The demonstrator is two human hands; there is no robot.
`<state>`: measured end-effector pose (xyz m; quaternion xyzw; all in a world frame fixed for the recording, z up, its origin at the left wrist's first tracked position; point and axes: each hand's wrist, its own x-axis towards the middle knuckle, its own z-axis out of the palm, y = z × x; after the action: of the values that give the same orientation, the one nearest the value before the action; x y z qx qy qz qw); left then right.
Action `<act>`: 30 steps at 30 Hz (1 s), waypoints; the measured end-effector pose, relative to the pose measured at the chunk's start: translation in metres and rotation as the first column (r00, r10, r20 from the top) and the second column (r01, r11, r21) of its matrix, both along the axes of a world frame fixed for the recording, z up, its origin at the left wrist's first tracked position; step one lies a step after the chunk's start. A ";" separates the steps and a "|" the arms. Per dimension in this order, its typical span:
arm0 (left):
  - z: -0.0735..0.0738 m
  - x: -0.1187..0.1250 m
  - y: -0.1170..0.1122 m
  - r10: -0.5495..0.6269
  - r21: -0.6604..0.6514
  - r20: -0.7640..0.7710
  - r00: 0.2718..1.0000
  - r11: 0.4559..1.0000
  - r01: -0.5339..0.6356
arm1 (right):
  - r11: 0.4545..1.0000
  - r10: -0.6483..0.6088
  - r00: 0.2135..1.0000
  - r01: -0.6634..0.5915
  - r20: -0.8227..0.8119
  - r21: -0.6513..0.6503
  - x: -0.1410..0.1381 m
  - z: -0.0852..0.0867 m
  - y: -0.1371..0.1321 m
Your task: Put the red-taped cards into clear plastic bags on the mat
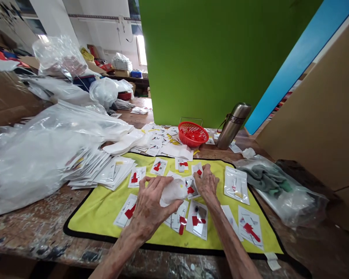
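My left hand (149,203) lies over a small clear plastic pouch (174,190) in the middle of the yellow-green mat (101,209), fingers curled round its left side. My right hand (206,184) pinches the pouch's right end, fingers pressed together. Several small white packets with red pieces inside (197,221) lie scattered on the mat around both hands. A clear packet (236,185) lies just right of my right hand.
A red basket (192,133) and a steel flask (232,124) stand behind the mat by a green board (203,58). Stacks of packets (104,172) and big plastic bags (46,147) fill the left. A bag with grey cloth (279,186) lies right.
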<state>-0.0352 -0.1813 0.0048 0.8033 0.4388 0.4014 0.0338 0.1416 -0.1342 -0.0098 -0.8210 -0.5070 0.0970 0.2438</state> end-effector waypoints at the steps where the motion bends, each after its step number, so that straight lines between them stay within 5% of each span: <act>1: 0.000 0.001 0.001 -0.001 -0.013 0.000 1.000 1.000 0.001 | 1.000 0.012 0.999 -0.012 -0.031 0.013 0.001 0.002 0.000; 6: 0.001 0.003 0.006 0.002 -0.071 -0.004 1.000 0.997 -0.003 | 0.975 0.211 0.941 -0.185 -0.263 0.120 0.028 0.024 -0.018; 10: 0.001 0.007 0.009 -0.018 -0.100 -0.030 0.999 0.995 0.015 | 0.857 0.503 0.598 -0.438 -0.624 0.272 0.045 0.047 -0.047; 12: 0.001 0.010 0.009 -0.039 -0.103 -0.040 0.998 0.994 0.035 | 0.820 0.519 0.523 -0.526 -0.676 0.224 0.047 0.054 -0.056; 16: 0.001 0.015 0.007 -0.114 -0.103 -0.071 0.991 0.989 0.106 | 0.760 0.527 0.526 -0.644 -0.667 0.092 0.053 0.058 -0.055; 21: 0.002 0.020 0.004 -0.185 -0.104 -0.109 0.977 0.979 0.174 | 0.587 0.649 0.494 -0.809 -0.579 -0.032 0.056 0.064 -0.044; 26: -0.001 0.027 0.005 -0.204 -0.078 -0.106 0.973 0.977 0.197 | 0.694 0.636 0.662 -0.715 -0.396 -0.081 0.037 0.061 -0.039; 30: -0.002 0.024 0.008 -0.164 -0.087 -0.064 0.984 0.984 0.158 | 0.737 0.521 0.567 -0.676 -0.638 0.002 0.038 0.059 -0.041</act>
<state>-0.0108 -0.1736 0.0031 0.8476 0.3894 0.3506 0.0833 0.1791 -0.1749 0.0488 -0.5460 -0.6358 0.4897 0.2406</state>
